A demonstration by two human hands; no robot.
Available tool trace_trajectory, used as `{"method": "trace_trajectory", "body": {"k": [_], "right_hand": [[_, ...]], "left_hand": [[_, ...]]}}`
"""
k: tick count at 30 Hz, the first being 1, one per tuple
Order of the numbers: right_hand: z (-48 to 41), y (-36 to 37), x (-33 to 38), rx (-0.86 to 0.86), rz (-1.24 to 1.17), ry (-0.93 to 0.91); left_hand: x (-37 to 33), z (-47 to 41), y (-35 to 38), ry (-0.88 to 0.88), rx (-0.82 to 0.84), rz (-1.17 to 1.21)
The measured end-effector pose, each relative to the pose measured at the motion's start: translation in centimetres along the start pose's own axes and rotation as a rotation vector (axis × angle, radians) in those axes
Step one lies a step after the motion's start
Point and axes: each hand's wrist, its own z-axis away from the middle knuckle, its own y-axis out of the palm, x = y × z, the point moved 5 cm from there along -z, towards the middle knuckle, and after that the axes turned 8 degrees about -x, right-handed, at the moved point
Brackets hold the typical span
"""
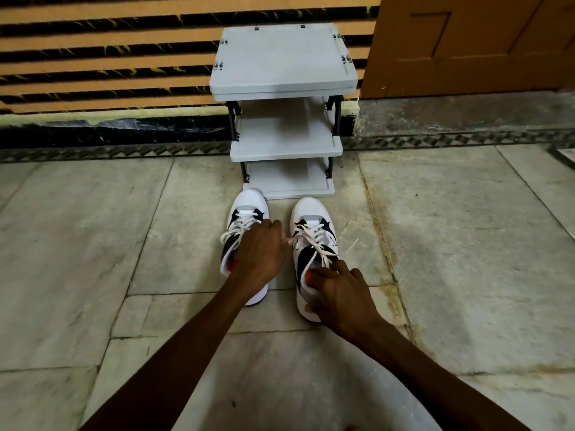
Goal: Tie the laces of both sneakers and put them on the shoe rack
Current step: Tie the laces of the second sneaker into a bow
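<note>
Two white, black and grey sneakers stand side by side on the floor, toes toward a grey three-shelf shoe rack (284, 79). My left hand (259, 253) lies over the collar of the left sneaker (245, 209), fingers curled around its tongue area. My right hand (339, 290) grips the heel and collar of the right sneaker (311, 219), thumb at the sole. White laces lie loose across both shoes; whether bows are tied I cannot tell. The rack's shelves hold nothing.
The rack stands against an orange-and-black striped wall (109, 57). An orange wooden door (466, 42) is to its right. Pale stone floor slabs (77, 244) spread out on both sides of the shoes.
</note>
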Motion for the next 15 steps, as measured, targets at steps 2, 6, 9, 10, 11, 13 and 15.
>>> {"method": "trace_trajectory", "body": {"k": [2, 6, 9, 10, 11, 13, 15], "right_hand": [[-0.9, -0.1, 0.2, -0.01, 0.035, 0.004], [-2.9, -0.6, -0.1, -0.015, 0.053, 0.018], [-3.6, -0.8, 0.4, -0.009, 0.059, 0.01], [-3.6, -0.7, 0.5, -0.022, 0.057, 0.011], [-3.4, -0.8, 0.7, -0.051, 0.065, 0.014], [-2.9, -1.0, 0.6, -0.128, 0.105, 0.042], [-2.5, -1.1, 0.4, -0.144, 0.136, 0.096]], "left_hand": [[0.8, 1.3, -1.0, 0.0, -0.027, -0.055], [2.5, 3.2, -1.8, -0.155, 0.06, -0.194], [3.8, 4.1, -1.3, -0.261, 0.2, -0.204], [4.1, 4.3, -1.1, -0.27, 0.239, -0.212], [4.3, 4.5, -0.9, -0.265, 0.276, -0.226], [4.2, 4.8, -0.8, -0.208, 0.296, -0.265], [3.5, 5.2, -0.8, -0.153, 0.237, -0.278]]}}
